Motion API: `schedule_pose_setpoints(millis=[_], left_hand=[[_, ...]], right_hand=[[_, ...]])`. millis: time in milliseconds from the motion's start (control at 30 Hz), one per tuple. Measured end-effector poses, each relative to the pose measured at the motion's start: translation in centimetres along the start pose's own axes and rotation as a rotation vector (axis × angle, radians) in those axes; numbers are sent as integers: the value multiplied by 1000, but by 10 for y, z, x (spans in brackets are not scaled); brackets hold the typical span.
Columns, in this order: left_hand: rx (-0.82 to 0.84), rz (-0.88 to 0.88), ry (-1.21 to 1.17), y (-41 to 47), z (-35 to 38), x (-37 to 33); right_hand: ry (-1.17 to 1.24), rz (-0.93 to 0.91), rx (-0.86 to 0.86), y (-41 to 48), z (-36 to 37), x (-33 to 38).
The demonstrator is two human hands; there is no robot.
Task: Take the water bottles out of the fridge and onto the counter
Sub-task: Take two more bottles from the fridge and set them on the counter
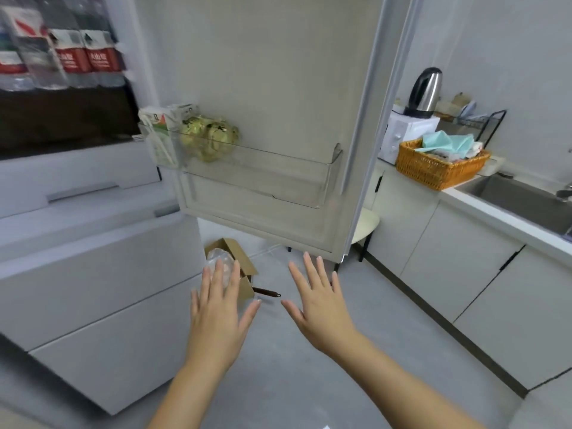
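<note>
My left hand (216,311) and right hand (322,308) were both spread flat, fingers apart, holding nothing, just below the open white fridge door (278,88). Left of that door, up on a fridge shelf, stood the clear plastic water bottles with red-and-white labels (62,54). Right of the door ran the white counter (483,213), bearing an orange woven basket (433,171).

— What stands on the dark fridge shelf (65,91) at ten o'clock?
— A row of clear plastic water bottles (74,57) with red labels, upright.
— And the white counter (483,207) at three?
— An orange wicker basket (433,170) beside a white microwave (405,133).
— The grey floor (365,308)?
— An open brown cardboard box (240,258), at seven.
</note>
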State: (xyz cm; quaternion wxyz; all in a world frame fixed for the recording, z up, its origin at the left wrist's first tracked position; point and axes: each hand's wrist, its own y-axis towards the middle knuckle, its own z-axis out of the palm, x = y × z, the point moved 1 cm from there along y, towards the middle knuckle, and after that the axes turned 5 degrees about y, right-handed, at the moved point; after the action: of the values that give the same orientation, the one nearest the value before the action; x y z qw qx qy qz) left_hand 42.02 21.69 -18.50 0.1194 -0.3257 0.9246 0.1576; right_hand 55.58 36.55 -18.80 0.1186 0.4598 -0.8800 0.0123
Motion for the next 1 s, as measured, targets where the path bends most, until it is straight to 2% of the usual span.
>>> schedule_pose_setpoints(millis=[300,667,1000], left_hand=[[26,-117,66,58,2,57],[-35,-249,83,107,-15,129],[-93,-304,81,142,-43,202]], right_hand=[[65,-134,78,92,26,27],[136,-377,179,200,45,81],[136,-483,137,266,66,146]])
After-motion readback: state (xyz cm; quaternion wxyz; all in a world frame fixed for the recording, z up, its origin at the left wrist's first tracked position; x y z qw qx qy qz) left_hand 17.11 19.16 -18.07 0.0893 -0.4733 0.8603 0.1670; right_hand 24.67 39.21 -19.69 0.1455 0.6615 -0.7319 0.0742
